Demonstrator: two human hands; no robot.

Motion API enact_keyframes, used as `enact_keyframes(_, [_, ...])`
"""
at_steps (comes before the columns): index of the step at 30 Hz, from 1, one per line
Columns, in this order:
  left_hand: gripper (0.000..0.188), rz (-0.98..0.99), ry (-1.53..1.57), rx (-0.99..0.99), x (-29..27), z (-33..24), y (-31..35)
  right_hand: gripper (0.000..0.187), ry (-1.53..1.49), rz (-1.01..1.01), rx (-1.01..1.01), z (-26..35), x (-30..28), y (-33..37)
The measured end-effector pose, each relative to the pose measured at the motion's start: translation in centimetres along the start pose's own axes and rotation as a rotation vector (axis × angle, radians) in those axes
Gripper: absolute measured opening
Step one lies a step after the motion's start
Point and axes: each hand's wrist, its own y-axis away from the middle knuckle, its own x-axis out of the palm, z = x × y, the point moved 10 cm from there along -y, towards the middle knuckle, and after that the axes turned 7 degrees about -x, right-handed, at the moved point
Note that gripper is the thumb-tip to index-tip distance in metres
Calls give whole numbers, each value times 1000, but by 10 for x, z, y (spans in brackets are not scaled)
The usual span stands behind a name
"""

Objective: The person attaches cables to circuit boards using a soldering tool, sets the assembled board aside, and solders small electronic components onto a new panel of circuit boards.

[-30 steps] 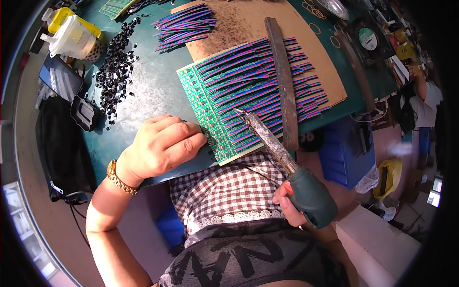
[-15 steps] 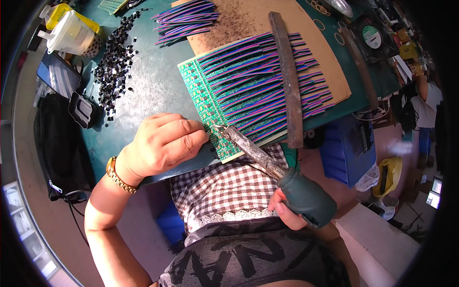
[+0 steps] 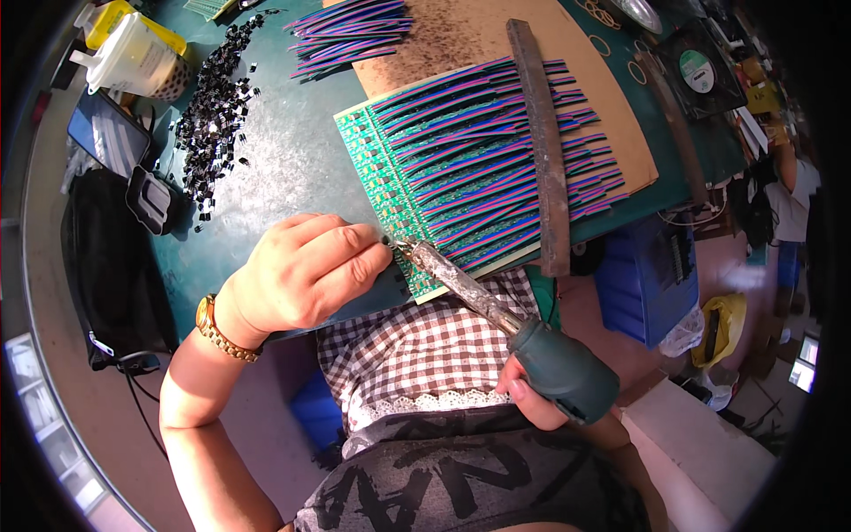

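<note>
My right hand [image 3: 534, 399] grips the dark green handle of a soldering iron [image 3: 465, 288]. The iron's tip rests at the left edge of a green circuit board panel [image 3: 372, 168]. Just left of that tip, my left hand [image 3: 324, 266] is closed in a pinch at the panel's edge. A small black component [image 3: 386, 239] shows at its fingertips, mostly hidden by them. Rows of black, blue and red wires [image 3: 470, 168] lie across the panel toward the right. A rusty metal bar [image 3: 541, 151] lies over the wires.
A heap of small black components [image 3: 213, 124] lies on the green table [image 3: 275, 160]. Beyond the panel are a wire bundle [image 3: 350, 35] and brown cardboard [image 3: 612, 115]. At left stand a lidded cup [image 3: 137, 62], a phone [image 3: 108, 133] and a black bag [image 3: 115, 257]. Blue crates [image 3: 643, 279] sit lower right.
The iron's tip has shifted slightly left and down, closer to my left fingertips. My left hand stays pinched at the panel's edge. The whole view has shifted a little.
</note>
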Motion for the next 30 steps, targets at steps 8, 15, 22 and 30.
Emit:
enact_keyframes(8, [27, 6, 0, -2, 1, -1, 0, 7, 168, 94, -86, 11, 2, 0])
enact_keyframes(15, [27, 15, -5, -6, 1, -1, -1, 6, -45, 3, -127, -23, 1, 29])
enact_keyframes(22, [28, 18, -24, 9, 0, -2, -1, 27, -72, -263, -213, 2, -8, 27])
enact_keyframes(30, [26, 19, -37, 37, -1, -4, -2, 46, -133, -89, -308, 11, 2, 14])
